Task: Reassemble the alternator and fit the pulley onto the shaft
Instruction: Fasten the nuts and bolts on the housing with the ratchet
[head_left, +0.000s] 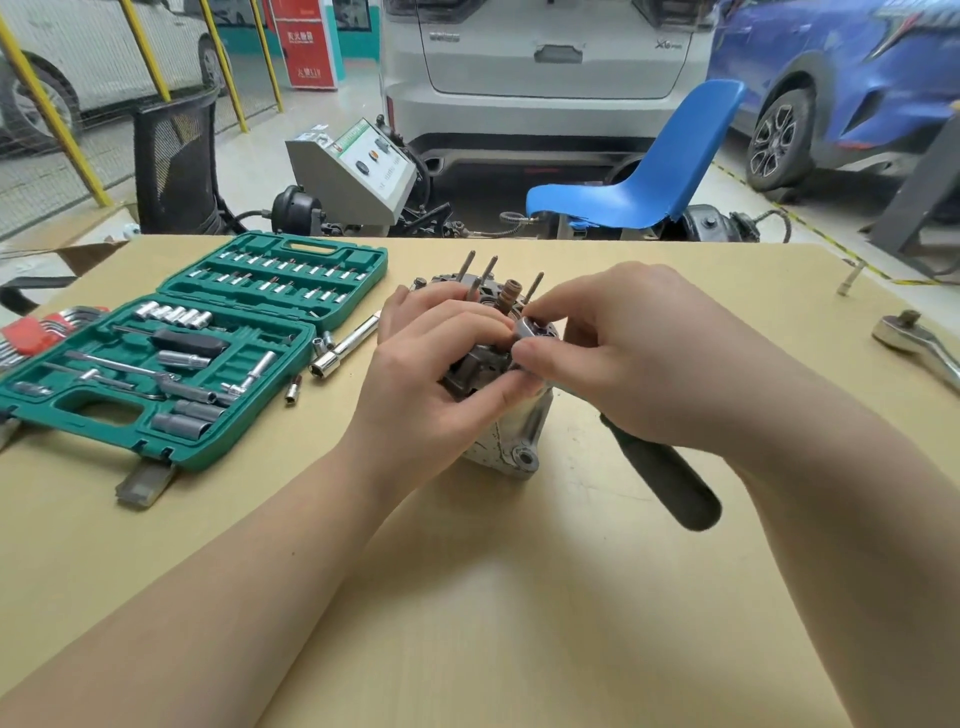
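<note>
The right hand (613, 348) pinches the silver head of a ratchet wrench (530, 332) between thumb and fingers; its black handle (662, 478) comes out under the wrist, toward the near right. The left hand (441, 374) has its fingers curled round the dark upper part of the alternator (511, 436), and its thumb touches the wrench head from below. The alternator stands upright at the middle of the bench (467, 597), with its pale metal housing and a mounting ear toward the camera. Three thin studs (488, 270) and a brown shaft end (511, 291) rise from its top, behind the fingers. To the left lies an open green socket case (208, 332), with some loose sockets (324, 364) just beside it. Another ratchet (914, 338) lies at the right edge.
</note>
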